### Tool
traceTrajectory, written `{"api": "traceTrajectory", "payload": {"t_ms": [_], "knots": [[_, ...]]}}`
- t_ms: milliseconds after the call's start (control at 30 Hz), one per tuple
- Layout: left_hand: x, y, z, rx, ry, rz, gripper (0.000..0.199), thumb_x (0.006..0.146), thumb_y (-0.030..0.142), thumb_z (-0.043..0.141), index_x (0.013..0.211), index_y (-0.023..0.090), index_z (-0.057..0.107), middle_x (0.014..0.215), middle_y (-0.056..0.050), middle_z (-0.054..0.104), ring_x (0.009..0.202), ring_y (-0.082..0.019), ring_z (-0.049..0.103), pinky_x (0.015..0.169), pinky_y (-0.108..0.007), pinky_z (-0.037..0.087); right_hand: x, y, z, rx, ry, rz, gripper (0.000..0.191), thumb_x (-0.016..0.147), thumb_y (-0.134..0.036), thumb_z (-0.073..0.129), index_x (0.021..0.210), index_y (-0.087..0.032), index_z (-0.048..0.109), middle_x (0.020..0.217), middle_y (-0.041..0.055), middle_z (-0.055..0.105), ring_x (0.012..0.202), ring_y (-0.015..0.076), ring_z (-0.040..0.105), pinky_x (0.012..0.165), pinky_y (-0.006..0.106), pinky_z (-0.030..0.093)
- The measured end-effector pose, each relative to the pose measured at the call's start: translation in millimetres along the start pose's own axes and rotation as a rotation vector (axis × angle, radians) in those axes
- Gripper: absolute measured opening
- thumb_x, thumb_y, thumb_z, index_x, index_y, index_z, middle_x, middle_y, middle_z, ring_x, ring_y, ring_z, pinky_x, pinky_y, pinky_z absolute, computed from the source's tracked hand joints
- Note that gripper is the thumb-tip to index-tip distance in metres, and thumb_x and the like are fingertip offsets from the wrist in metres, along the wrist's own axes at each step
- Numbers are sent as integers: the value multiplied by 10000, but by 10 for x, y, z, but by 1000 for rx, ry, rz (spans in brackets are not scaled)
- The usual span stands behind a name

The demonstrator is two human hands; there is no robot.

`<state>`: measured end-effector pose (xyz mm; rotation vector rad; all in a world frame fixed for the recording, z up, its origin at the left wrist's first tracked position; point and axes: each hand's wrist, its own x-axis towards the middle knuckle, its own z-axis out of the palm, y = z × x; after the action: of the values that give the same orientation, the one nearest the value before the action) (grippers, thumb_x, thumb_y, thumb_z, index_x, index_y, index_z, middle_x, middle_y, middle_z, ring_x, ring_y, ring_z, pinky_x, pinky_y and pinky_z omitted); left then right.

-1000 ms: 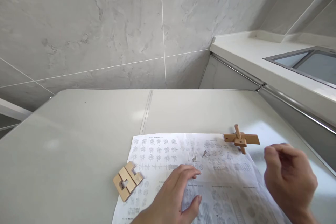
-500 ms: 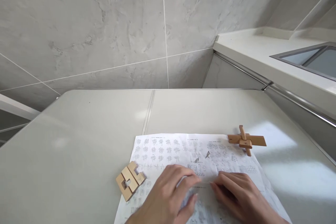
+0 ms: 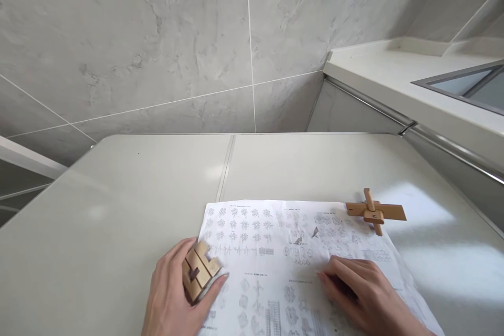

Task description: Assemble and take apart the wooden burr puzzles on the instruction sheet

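My left hand [image 3: 173,291] is curved around a group of notched wooden blocks [image 3: 200,271] at the left edge of a printed sheet [image 3: 255,260]. Its fingers lie along the far left side of the blocks and its thumb along the near right side. My right hand [image 3: 360,294] rests on the right part of the sheet with fingers curled together; whatever may be between them is hidden. A cross-shaped assembly of wooden pieces [image 3: 374,213] sits on the sheet's top right corner.
The pale table [image 3: 118,210] has a seam running away from me and rounded far corners. Beyond it stands a grey tiled wall [image 3: 177,37]. At the right, a white counter [image 3: 394,71] rises above the table's level.
My left hand has moved left from the middle of the sheet to the notched blocks and now wraps around them. My right hand has stayed in place. The view has shifted slightly.
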<state>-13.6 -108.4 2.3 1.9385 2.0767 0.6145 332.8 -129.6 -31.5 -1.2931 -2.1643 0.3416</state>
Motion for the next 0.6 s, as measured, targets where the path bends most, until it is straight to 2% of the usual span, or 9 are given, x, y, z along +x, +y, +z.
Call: {"api": "traceTrajectory", "payload": {"t_ms": [100,233,400,533,600], "knots": [[-34,7,7,-38,1,-54,670,924,716,649,1427,288,536,1341,-125,652,1220,-408,644,984,-614,588,-15,3,-3,-6,-11,9,312,1100,-157,473,803,-249,495,619,-59,515,473,132,520,489,293,362],[-35,-42,-3,-51,32,-32,615,923,690,668,1388,298,577,1282,-99,693,1142,-373,695,937,-535,617,-24,7,5,19,-24,29,297,1104,-159,477,820,-245,499,633,-55,538,486,130,540,500,294,356],[13,-57,-9,-81,6,133,579,946,643,709,1405,319,570,1306,-91,685,1144,-342,698,912,-480,636,-9,-3,5,28,-37,47,297,1112,-170,472,826,-243,495,639,-49,555,494,131,544,503,295,347],[100,206,76,-217,-127,358,582,962,552,756,1461,365,520,1334,-77,681,1174,-322,701,890,-441,662,0,-7,-1,26,-32,40,306,1113,-166,466,818,-246,485,639,-52,548,495,127,536,505,291,355],[157,416,152,-290,-287,456,645,948,487,808,1490,381,476,1348,-71,674,1202,-312,692,938,-447,658,2,-7,-3,26,-36,44,308,1115,-168,470,816,-245,485,642,-52,554,501,125,543,507,287,363]]}}
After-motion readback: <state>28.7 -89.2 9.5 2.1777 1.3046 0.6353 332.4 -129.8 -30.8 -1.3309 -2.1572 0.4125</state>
